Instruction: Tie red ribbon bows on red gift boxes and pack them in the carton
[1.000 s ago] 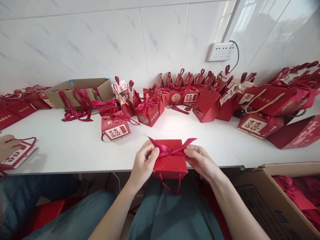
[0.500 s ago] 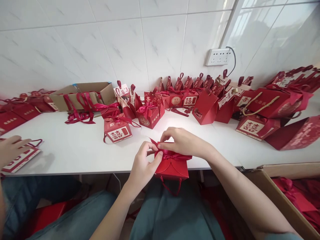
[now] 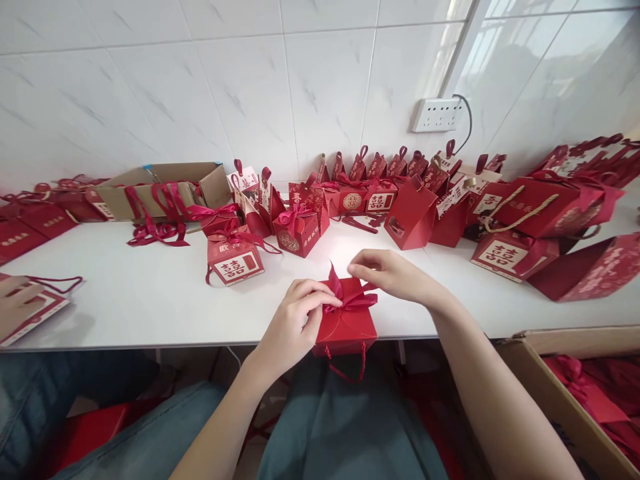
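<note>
A small red gift box (image 3: 350, 325) sits at the near edge of the white table (image 3: 150, 300), its cord handle hanging over the edge. A dark pink satin ribbon (image 3: 350, 298) crosses its top. My left hand (image 3: 295, 320) rests against the box's left side and pinches the ribbon at the middle of the lid. My right hand (image 3: 387, 272) hovers just behind the box, its fingers pinched on a ribbon end.
Many red gift boxes (image 3: 295, 230) and bags (image 3: 540, 207) line the back of the table by the tiled wall. A flat cardboard box (image 3: 165, 183) with ribbons stands back left. An open carton (image 3: 575, 393) sits at my right. Another person's hand (image 3: 15, 300) rests on a bag far left.
My right hand moved from the box's right side over to its back, pulling the ribbon across. The ribbon ends, spread wide before, are now gathered at the lid's middle.
</note>
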Demonstrator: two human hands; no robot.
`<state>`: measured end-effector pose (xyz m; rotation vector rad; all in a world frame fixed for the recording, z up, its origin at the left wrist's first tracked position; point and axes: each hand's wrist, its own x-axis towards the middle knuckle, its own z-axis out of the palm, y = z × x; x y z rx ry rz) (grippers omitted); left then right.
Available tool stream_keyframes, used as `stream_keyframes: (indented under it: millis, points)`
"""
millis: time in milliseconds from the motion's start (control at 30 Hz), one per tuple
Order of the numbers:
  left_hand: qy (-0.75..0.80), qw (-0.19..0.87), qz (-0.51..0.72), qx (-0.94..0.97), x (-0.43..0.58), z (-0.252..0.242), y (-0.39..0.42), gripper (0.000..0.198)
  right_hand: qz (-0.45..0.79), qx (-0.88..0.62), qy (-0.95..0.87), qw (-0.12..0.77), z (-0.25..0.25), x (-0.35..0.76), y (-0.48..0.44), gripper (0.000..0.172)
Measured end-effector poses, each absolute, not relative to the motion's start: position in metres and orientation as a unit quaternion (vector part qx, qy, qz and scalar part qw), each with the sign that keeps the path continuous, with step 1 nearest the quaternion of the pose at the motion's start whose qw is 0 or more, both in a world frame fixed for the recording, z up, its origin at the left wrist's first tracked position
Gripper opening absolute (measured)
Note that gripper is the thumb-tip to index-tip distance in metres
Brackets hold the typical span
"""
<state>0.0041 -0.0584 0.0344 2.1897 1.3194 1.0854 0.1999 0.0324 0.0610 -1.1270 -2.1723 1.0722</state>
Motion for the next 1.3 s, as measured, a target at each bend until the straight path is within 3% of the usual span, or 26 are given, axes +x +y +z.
stream_keyframes:
  millis: [233,433,667,1300]
  points:
    - [0.475,0.188,0.389,0.767,0.003,0.033,-0.057,0.033,0.558,-0.465,-0.681,0.096,0.05,0.231,0.034,0.074]
    - [0.473,0.187,0.378,0.773,0.003,0.036,-0.057,0.034,0.504,-0.434,-0.717,0.21,0.061,0.219,0.031,0.051]
    - [0.466,0.169,0.347,0.796,0.002,0.038,-0.056,0.039,0.394,-0.379,-0.795,0.263,0.063,0.203,0.049,0.028]
    - [0.458,0.119,0.211,0.855,0.003,0.053,-0.054,0.049,0.322,-0.356,-0.831,0.282,0.058,0.175,0.059,0.017]
